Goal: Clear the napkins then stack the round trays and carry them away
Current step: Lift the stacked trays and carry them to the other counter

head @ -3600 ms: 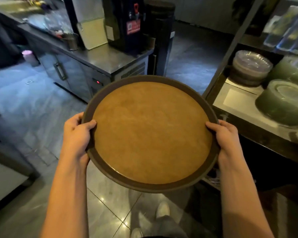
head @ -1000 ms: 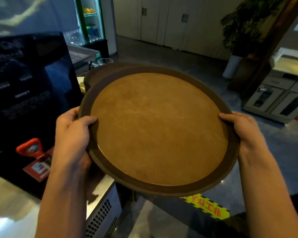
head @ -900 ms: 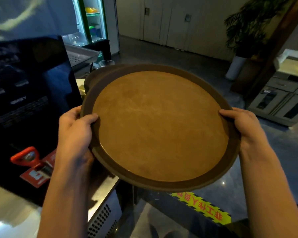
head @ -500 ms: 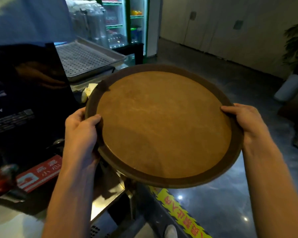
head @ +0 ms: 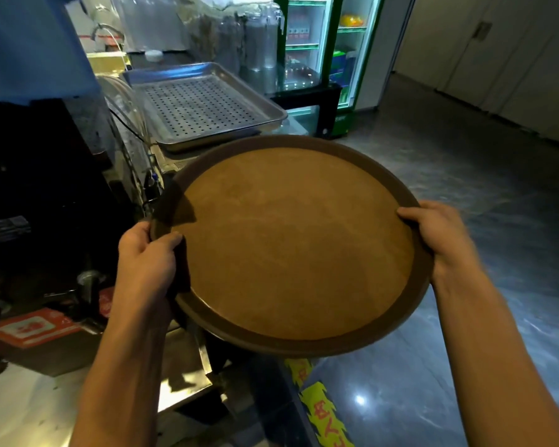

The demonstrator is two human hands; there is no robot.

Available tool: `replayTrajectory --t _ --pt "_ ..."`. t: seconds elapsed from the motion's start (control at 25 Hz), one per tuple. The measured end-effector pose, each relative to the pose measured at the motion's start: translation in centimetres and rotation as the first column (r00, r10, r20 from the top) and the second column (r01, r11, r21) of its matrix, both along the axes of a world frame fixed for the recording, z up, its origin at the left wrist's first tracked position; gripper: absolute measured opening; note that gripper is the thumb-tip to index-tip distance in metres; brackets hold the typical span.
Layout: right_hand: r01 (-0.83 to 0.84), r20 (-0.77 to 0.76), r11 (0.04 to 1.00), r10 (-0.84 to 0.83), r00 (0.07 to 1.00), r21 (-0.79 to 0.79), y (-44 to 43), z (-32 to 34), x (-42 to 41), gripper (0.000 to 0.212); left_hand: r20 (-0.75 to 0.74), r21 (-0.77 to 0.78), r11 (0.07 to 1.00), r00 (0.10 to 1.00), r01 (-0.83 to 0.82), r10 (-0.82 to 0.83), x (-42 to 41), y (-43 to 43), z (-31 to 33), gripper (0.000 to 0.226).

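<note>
Though gripped both sides, round trays (head: 291, 250) beside counter edge (head: 188, 375).

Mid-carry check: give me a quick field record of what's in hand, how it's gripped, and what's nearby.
held item: round brown tray, top bare, no napkins on it
left hand: gripping the tray's left rim, thumb on top
right hand: gripping the right rim
stack count: cannot tell from above
ahead left: perforated metal tray on the counter
behind it: lit drinks fridge

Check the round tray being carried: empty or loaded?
Empty. The round tray shows a bare brown surface, gripped at its rim by the left hand and right hand.
</note>
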State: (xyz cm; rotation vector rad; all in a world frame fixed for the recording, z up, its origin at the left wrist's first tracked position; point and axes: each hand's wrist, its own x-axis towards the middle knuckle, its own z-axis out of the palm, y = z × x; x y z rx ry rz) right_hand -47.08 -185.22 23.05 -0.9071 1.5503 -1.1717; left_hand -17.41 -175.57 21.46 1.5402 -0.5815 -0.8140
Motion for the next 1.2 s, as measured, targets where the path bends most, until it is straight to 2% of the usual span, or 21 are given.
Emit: replayTrajectory --t 0.24,0.56,0.76,0.8,1.0,1.04,1.2 --pt "0.007 0.002 1.000 -0.007 1.000 0.005 -1.6 -1.5 0.9 0.011 0.046 0.013 0.999 0.998 0.038 -0.039 1.4 -1.1 -1.4 0.018" --pt "0.019 -0.045 0.999 -0.017 0.999 0.036 -3.1 -2.9 1.4 0.016 0.071 0.087 0.996 0.997 -0.009 0.003 2.2 -2.9 -2.0 0.023" --pt "-0.020 -0.078 1.000 0.020 0.997 0.002 -4.2 -3.4 2.0 0.017 0.057 0.148 0.987 0.997 -0.056 0.048 3.4 -3.5 -3.1 0.005" --pt "-0.029 -0.096 1.000 0.029 0.995 -0.002 -4.3 -3.6 2.2 0.020 0.048 0.159 0.985 0.997 -0.065 0.058 3.5 -3.6 -3.2 0.011" --pt "-0.023 -0.079 0.999 0.020 0.997 -0.033 -4.7 -4.4 2.3 0.028 0.080 0.128 0.989 0.995 -0.068 0.058 4.0 -4.1 -4.0 0.008" --pt "-0.022 -0.089 0.999 0.018 0.996 -0.041 -4.8 -4.5 2.3 0.029 0.100 0.130 0.989 0.993 -0.069 0.056 4.1 -4.2 -4.1 0.008" --pt "-0.067 -0.173 0.994 0.052 0.984 -0.086 -4.7 -5.2 2.1 0.025 0.170 0.060 0.995 0.984 -0.074 0.063 4.5 -4.4 -4.7 0.039"
